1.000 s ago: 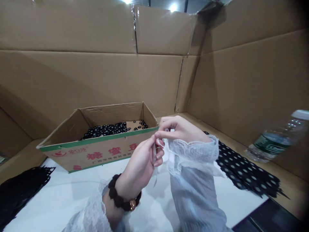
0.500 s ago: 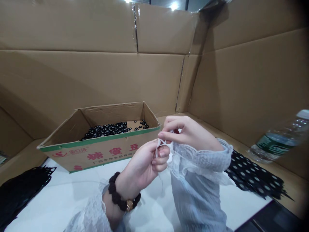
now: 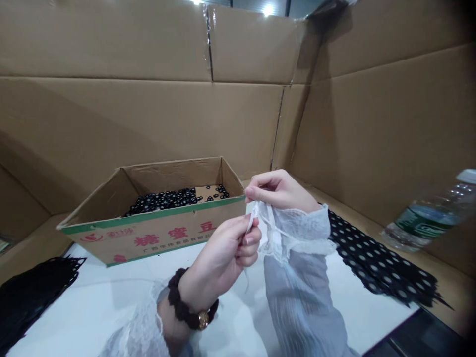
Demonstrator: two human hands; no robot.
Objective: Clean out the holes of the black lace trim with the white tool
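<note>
Apparently a workshop, tall cardboard walls [image 3: 148, 119], carton [image 3: 130, 250] of small black rings [image 3: 167, 199], dotted black strips [image 3: 375, 263]

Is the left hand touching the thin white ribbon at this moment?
Touching. The head view shows it: the thin white ribbon runs across the closed grip of the left hand, with no gap visible between them.

You've got two overhead lights [image 3: 268, 10] flaring at top; diagonal shadow across the back cardboard wall's [image 3: 148, 119] left. White tabletop [image 3: 111, 292] bright, your thin white ribbon [image 3: 252, 221] barely separates. Right edge vignettes black; water bottle [image 3: 424, 219] stretched, soft.
</note>
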